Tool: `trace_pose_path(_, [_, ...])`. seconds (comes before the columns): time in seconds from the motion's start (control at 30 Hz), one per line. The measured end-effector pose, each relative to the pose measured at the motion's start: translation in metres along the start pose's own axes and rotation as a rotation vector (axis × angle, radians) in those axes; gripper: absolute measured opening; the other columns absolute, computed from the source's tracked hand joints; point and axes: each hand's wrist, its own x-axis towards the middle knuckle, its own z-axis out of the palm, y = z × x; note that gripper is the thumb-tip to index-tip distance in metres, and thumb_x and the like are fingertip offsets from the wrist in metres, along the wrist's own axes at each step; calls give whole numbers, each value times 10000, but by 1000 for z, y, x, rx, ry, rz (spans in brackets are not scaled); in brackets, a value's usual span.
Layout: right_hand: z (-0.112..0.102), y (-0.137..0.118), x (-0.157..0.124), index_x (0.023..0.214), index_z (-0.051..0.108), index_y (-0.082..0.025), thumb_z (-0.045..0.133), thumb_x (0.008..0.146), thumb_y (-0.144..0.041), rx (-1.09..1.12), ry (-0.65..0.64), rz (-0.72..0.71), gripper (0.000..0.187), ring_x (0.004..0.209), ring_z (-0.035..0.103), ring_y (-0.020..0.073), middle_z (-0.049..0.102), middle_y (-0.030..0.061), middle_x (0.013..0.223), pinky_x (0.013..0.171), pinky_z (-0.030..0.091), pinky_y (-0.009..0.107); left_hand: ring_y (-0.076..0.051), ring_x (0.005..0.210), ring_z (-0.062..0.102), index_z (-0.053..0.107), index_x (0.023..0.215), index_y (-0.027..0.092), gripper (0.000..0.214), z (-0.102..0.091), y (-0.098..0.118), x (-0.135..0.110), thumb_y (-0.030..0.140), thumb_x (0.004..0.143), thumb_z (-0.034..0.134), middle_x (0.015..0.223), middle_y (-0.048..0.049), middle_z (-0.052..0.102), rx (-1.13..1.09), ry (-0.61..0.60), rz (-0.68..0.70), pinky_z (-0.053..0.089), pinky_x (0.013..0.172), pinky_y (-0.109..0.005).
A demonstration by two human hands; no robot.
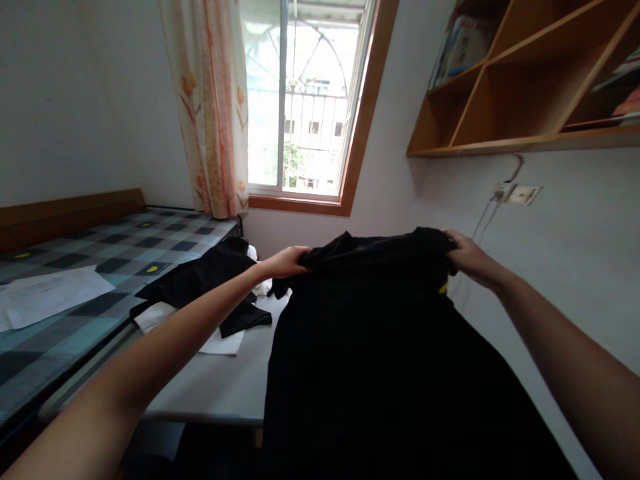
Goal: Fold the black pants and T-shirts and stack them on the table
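Stretched between my two hands is a black shirt (370, 347), held up by its top edge and hanging down toward me. My left hand (287, 261) is closed on the fabric at the left corner. At the right corner my right hand (467, 257) grips it too, its fingertips partly hidden by the cloth. A small patch of yellow shows on the shirt just below that hand. Behind my left forearm, more black clothing (210, 273) lies in a loose heap with white cloth (223, 343) under it.
The grey table (215, 387) extends beneath the clothes. To the left stands a bed with a checked mattress (115, 247) and paper sheets (55, 293) on it. A curtain (215, 113) hangs beside the window. Wooden shelves (520, 93) and a wall socket (524, 195) are on the right.
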Motion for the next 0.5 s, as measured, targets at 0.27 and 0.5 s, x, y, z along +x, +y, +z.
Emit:
trace_pose_path(0.27, [71,93,2,907,747,-221,659,721,-389,-749,-470,158,265,807,685,229,735,73,846,753,515,316,-243,926,649,685,1025,192,472,68,-87,-1,445,634,765,1005,-54,705,224,-292,-352,475,781,-287])
trace_pose_path(0.5, [98,116,5,950,761,-202,672,739,-461,-792,-497,271,345,1029,661,279,736,118,1022,905,476,395,-243,813,658,719,828,157,284,86,-85,20,421,741,661,851,-78,724,84,-167,-343,473,717,-294])
